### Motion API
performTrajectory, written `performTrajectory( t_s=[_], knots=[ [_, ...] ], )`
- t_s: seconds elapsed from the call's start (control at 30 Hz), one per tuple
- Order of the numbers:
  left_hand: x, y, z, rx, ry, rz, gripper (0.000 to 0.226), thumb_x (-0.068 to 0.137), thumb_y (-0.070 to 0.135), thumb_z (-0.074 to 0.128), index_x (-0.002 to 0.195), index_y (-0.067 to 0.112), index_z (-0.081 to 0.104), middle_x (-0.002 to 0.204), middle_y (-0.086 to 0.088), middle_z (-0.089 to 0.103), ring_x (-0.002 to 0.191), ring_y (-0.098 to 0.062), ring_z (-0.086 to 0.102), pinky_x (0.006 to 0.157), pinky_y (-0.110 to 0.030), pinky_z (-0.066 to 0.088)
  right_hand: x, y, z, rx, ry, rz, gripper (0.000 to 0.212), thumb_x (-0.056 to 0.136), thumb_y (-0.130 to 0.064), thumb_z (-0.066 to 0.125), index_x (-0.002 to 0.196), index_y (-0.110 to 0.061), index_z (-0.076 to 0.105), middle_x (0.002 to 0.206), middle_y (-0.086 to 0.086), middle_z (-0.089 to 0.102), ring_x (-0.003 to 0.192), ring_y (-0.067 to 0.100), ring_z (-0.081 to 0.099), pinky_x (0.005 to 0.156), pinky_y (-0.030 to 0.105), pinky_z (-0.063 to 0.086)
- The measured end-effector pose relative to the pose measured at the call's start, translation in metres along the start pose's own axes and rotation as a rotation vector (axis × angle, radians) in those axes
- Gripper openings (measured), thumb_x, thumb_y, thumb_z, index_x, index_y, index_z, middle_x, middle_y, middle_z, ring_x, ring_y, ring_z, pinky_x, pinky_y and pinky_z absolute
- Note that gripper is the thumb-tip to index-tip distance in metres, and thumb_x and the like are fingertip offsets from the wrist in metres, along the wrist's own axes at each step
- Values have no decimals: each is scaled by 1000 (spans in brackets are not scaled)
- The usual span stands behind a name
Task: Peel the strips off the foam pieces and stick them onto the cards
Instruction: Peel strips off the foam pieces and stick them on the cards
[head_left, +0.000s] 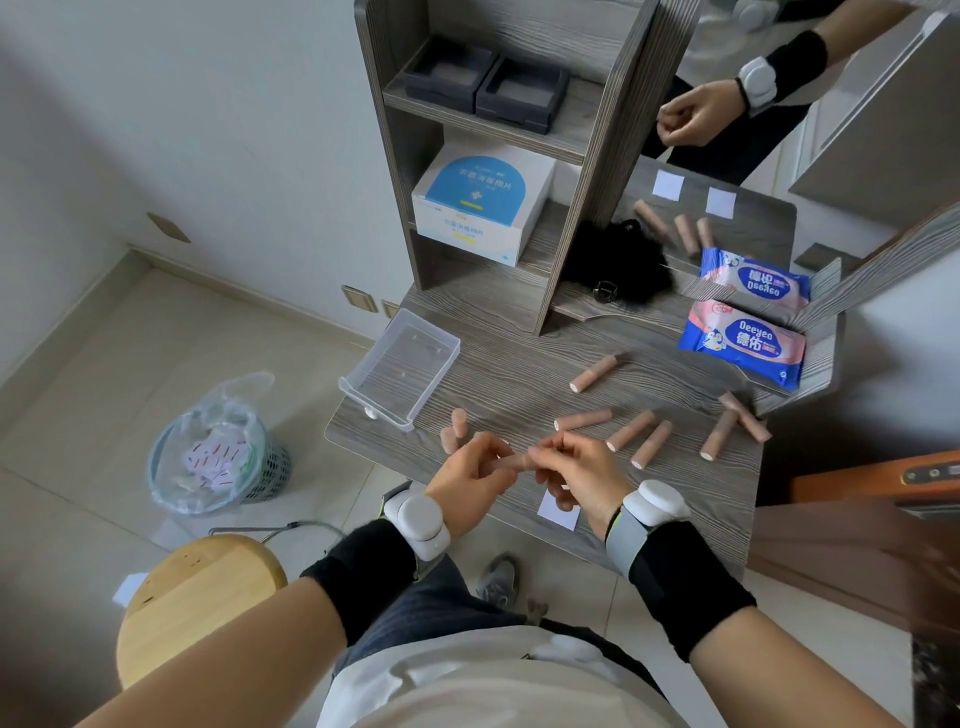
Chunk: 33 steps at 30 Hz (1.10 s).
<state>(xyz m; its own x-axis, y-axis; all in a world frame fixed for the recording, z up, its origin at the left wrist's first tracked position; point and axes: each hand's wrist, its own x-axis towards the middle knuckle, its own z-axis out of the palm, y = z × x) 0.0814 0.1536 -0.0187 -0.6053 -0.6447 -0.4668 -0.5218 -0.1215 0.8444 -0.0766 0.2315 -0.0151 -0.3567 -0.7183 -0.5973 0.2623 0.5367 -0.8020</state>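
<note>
— Both hands meet over the near edge of the counter (519, 374): our left hand (470, 480) pinches one end of a foam piece (511, 461), and the fingers of our right hand (576, 475) close on its other end. Each grip is shut on that one piece.

— So we're at the peeling step?

— We judge so. The strip itself is too small to make out, so we cannot tell whether it has lifted.

— And the card?

— A white card (558, 512) lies on the counter just under our right hand, close to the near edge. Next we need the strip off, then the sticky face pressed down onto that card.

— What else sits near it?

— More foam pieces (639, 436) lie scattered beyond the card, to its right. A clear plastic tray (400, 366) stands beyond it to the left, and a pack of wipes (743, 345) far beyond on the right. A lined waste basket (218, 457) stands on the floor, well left of the card.

— Anything blocking?

— Only our own right hand, which covers part of the card.
</note>
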Motion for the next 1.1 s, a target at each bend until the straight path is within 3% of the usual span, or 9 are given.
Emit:
performTrajectory(
  t_s=[0.17, 0.37, 0.5, 0.57, 0.63, 0.7, 0.77, 0.87, 1.1],
  knots=[
    [-7, -13, -11, -75, -17, 32, 12, 92, 26, 69, 98, 16, 71, 75, 0, 70, 65, -6, 61, 59, -16, 46, 2, 9, 8, -3, -70, 75, 15, 87, -19, 71, 82, -6, 68, 64, 10, 65, 47, 15, 46, 39, 23, 34],
    [-14, -27, -19, -149, 61, -24, 15, 88, 31, 73, 95, 18, 75, 67, 3, 70, 62, -7, 60, 60, -24, 50, 7, 16, 28, 31, -135, 94, 17, 90, -18, 68, 81, -4, 68, 64, 10, 63, 46, 15, 50, 41, 25, 43],
    [-20, -32, -25, -298, 196, -124, 20, 77, 35, 83, 84, 17, 78, 69, -3, 73, 59, -8, 56, 55, -20, 49, 11, 16, 43, -5, -235, 125, 24, 93, -24, 65, 91, -1, 71, 70, 11, 69, 50, 16, 56, 44, 27, 48],
    [-22, -34, -30, -319, 243, -131, 23, 72, 37, 86, 81, 18, 79, 77, -5, 76, 56, -5, 52, 52, -17, 43, 15, 18, 47, -67, -207, 164, 29, 94, -28, 63, 95, 0, 69, 72, 13, 70, 49, 18, 57, 43, 26, 48],
    [-22, -37, -36, -216, 266, -108, 20, 72, 38, 82, 79, 20, 77, 79, 4, 78, 53, -2, 49, 52, -19, 42, 23, 23, 47, -163, -136, 214, 27, 96, -26, 59, 89, -2, 66, 71, 15, 67, 46, 20, 54, 43, 27, 48],
    [-19, -39, -41, -39, 304, -107, 10, 75, 29, 74, 79, 20, 70, 79, 17, 77, 56, -3, 54, 57, -27, 50, 31, 30, 42, -286, -85, 249, 24, 96, -21, 55, 82, -4, 62, 70, 15, 66, 45, 21, 52, 44, 28, 48],
    [-15, -41, -43, 131, 332, -114, 6, 76, 22, 70, 79, 22, 65, 77, 22, 75, 63, 1, 62, 64, -27, 56, 37, 37, 38, -370, -68, 280, 22, 97, -20, 55, 87, -2, 61, 69, 14, 67, 44, 20, 52, 43, 27, 48],
    [-9, -47, -42, 330, 359, -116, 8, 75, 24, 70, 79, 23, 63, 75, 14, 75, 70, -7, 67, 68, -29, 57, 41, 43, 41, -431, -66, 300, 21, 95, -20, 60, 91, 0, 64, 68, 12, 67, 43, 19, 52, 42, 26, 48],
    [4, -58, -35, 581, 414, 26, 12, 80, 25, 66, 77, 18, 58, 70, 6, 61, 63, -20, 55, 61, -32, 49, 46, 45, 50, -480, -69, 332, 21, 92, -21, 64, 81, -4, 59, 63, 14, 64, 35, 17, 48, 38, 22, 41]
  ],
)
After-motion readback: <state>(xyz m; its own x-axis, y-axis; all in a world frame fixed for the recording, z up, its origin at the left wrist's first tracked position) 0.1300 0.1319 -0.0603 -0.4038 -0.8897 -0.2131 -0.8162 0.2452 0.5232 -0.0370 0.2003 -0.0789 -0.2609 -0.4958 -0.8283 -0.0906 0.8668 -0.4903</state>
